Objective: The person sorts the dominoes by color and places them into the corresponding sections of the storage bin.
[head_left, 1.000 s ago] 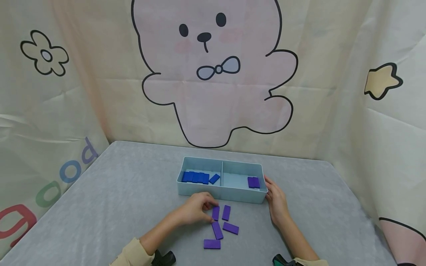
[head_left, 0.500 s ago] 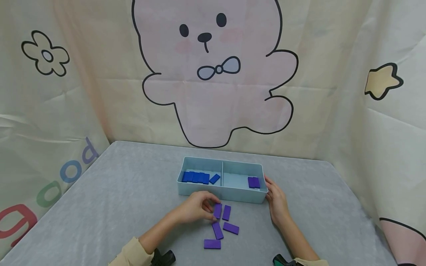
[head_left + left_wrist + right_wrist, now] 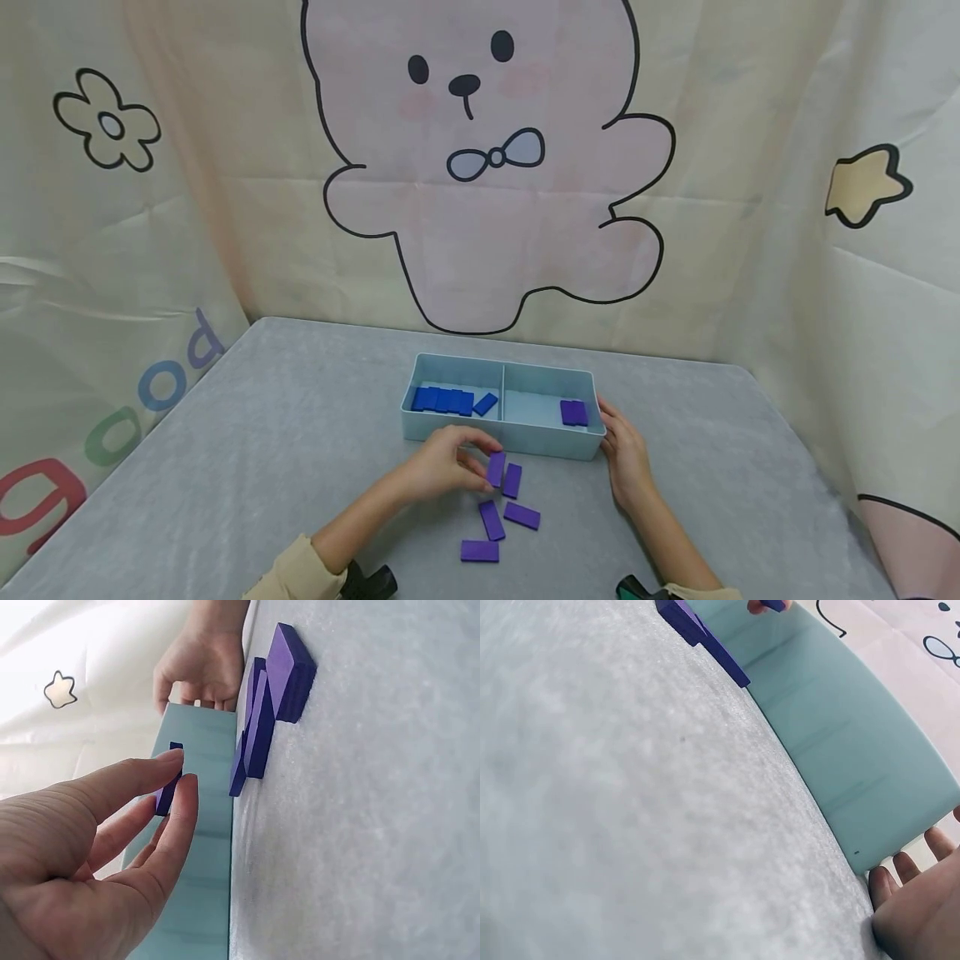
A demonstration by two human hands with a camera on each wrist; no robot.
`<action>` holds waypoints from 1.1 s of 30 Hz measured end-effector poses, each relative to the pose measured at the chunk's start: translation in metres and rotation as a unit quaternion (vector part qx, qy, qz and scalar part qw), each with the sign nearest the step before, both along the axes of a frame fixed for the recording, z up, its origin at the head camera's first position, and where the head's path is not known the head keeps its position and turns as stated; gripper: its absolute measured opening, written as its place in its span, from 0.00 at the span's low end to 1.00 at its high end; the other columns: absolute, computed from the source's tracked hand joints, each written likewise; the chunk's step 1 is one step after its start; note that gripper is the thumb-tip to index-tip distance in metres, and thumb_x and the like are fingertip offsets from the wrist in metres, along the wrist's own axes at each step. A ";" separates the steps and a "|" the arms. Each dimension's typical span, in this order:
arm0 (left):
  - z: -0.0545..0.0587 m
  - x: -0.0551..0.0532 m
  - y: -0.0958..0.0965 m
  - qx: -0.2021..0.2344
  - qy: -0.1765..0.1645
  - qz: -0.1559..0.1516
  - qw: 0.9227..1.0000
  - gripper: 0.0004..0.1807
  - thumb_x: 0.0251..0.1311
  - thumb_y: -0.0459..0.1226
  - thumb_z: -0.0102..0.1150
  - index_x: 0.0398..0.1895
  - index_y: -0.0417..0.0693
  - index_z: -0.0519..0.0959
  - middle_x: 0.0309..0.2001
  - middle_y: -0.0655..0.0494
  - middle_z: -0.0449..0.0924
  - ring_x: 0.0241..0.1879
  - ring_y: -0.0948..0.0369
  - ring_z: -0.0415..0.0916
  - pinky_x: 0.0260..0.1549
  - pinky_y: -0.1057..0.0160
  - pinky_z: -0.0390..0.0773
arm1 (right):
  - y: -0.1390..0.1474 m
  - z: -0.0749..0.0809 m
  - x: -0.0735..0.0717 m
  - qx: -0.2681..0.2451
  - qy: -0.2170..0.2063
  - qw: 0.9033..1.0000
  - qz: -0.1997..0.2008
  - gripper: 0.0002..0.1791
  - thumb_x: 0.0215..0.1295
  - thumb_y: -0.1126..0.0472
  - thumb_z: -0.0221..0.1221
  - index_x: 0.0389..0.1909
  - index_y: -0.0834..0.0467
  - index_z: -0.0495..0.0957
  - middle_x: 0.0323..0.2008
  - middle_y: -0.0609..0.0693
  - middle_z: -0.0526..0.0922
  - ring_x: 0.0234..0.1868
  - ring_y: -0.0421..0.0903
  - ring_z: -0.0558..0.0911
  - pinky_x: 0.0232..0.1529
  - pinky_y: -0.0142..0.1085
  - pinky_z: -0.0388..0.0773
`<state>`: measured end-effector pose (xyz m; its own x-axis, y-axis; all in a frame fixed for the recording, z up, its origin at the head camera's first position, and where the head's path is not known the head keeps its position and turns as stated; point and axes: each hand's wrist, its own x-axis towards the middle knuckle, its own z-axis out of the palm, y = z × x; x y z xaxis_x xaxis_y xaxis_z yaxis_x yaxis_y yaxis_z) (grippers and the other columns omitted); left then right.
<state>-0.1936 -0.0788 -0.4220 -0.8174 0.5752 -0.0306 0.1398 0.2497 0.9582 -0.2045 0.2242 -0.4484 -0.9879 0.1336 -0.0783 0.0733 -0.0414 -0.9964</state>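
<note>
My left hand (image 3: 450,460) pinches a purple tile (image 3: 496,470) between thumb and fingers, in front of the light blue two-part box (image 3: 450,429). The left wrist view shows that tile (image 3: 169,789) lifted against the box's front wall, held by its two ends. Several more purple tiles (image 3: 480,551) lie loose on the table in front of the box. At the box's right end rests my right hand (image 3: 628,462), its fingers laid against the end wall, as the right wrist view shows. Two purple tiles (image 3: 573,412) lie inside the right compartment.
The left compartment holds a row of blue tiles (image 3: 442,400) and one slanted blue tile (image 3: 485,404). A grey cloth covers the table (image 3: 322,400). Behind it hangs a curtain (image 3: 262,250) printed with a bear.
My left hand has raised the purple tile off the table and carried it slightly right and toward the box. My right hand stays at the box's end.
</note>
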 end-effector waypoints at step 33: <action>0.024 -0.014 0.016 0.000 0.061 0.015 0.998 0.25 0.55 0.23 0.75 0.58 0.38 0.83 0.43 0.52 0.81 0.40 0.59 0.87 0.43 0.63 0.88 | -0.001 0.001 -0.002 -0.005 -0.011 1.000 -0.001 0.30 0.86 0.58 0.39 0.83 0.61 0.55 0.84 0.54 0.56 0.80 0.52 0.61 0.57 0.21 0.70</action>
